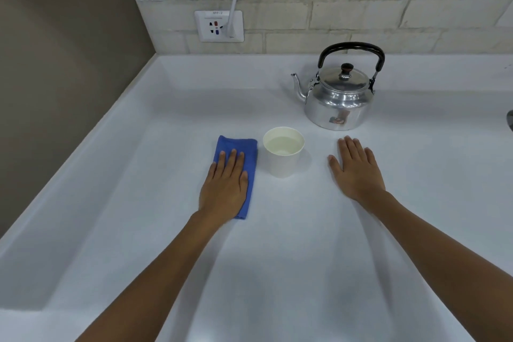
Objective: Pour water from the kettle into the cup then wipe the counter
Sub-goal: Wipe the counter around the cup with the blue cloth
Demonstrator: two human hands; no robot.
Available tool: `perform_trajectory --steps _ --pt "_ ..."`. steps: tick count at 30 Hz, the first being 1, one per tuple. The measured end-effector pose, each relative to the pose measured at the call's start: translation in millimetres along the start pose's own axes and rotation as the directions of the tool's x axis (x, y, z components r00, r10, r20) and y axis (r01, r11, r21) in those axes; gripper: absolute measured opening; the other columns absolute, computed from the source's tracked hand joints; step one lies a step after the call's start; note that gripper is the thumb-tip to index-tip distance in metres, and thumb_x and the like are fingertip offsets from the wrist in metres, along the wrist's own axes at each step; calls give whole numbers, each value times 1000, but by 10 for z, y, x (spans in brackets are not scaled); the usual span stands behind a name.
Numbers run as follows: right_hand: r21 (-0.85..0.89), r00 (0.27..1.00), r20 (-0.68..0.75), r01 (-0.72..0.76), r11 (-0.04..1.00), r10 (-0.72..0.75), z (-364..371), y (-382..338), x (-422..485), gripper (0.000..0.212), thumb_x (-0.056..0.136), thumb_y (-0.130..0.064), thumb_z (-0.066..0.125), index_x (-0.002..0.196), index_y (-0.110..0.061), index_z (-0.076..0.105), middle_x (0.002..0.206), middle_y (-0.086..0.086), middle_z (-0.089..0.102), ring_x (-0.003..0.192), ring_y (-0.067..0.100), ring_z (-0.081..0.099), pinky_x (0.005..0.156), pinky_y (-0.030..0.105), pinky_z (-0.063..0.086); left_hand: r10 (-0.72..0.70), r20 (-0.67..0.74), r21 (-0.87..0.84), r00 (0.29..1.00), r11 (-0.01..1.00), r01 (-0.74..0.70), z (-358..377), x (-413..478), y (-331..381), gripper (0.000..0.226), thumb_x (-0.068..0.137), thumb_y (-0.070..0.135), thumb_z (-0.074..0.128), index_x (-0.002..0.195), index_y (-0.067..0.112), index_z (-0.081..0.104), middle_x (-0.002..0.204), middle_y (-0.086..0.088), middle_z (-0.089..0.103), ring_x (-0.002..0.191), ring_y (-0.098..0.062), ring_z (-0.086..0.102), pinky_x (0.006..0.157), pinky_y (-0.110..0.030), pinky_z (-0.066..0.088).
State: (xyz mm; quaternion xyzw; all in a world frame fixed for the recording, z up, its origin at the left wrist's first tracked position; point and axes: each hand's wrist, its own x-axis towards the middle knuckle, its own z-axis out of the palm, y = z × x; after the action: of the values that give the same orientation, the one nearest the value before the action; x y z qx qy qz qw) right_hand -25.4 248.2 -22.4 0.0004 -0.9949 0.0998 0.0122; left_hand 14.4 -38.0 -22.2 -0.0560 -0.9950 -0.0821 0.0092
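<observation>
- cup (283, 151) is being used as landmark; it is standing upright on the counter (277, 258), water is being seen inside, so pouring is being judged as done
- blue cloth (236, 175) is lying just left of the cup, folded flat, and is being pressed down by the left hand (225, 189), palm flat, fingers stretched out, nothing being pinched
- right hand (356, 168) is being rested flat on the counter right of the cup, open, holding nothing
- kettle (340, 97) is sitting behind and right of the cup, lid on, black handle up, spout being pointed left
- cloth is being judged soft, light, limp; likely bunching if pushed from one edge, so flat palm pressure over its middle is being advised
- cup is being judged thin paper, light and easily tipped; the wipe is best being kept off its wall
</observation>
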Motion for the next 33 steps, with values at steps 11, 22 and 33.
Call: perform_trajectory --steps 11,22,33 --pt "-16 1000 8 6 1000 -6 0 22 -6 62 95 -45 14 146 -12 3 158 6 3 145 19 -2 120 39 1 165 -9 -29 986 986 -165 -140 -824 -164 46 98 42 7 141 30 -6 152 12 -7 142 -12 -11 113 -23 -6" --pt "-25 1000 9 1 1000 -1 26 14 0 62 95 -45 13 146 -11 3 158 7 3 145 20 -2 120 40 1 195 -15 44 981 980 -194 -82 -1107 783 53 98 32 10 137 16 43 143 -3 43 133 -27 38 102 -45 41" --pt "-16 1000 8 -4 1000 4 7 -10 -13 62 95 -44 13 146 -10 3 158 7 3 145 20 -2 120 40 1 3 -65 17 998 1000 -2 -198 -1077 298 58 94 33 14 134 2 42 141 -17 43 130 -40 37 103 -52 35"
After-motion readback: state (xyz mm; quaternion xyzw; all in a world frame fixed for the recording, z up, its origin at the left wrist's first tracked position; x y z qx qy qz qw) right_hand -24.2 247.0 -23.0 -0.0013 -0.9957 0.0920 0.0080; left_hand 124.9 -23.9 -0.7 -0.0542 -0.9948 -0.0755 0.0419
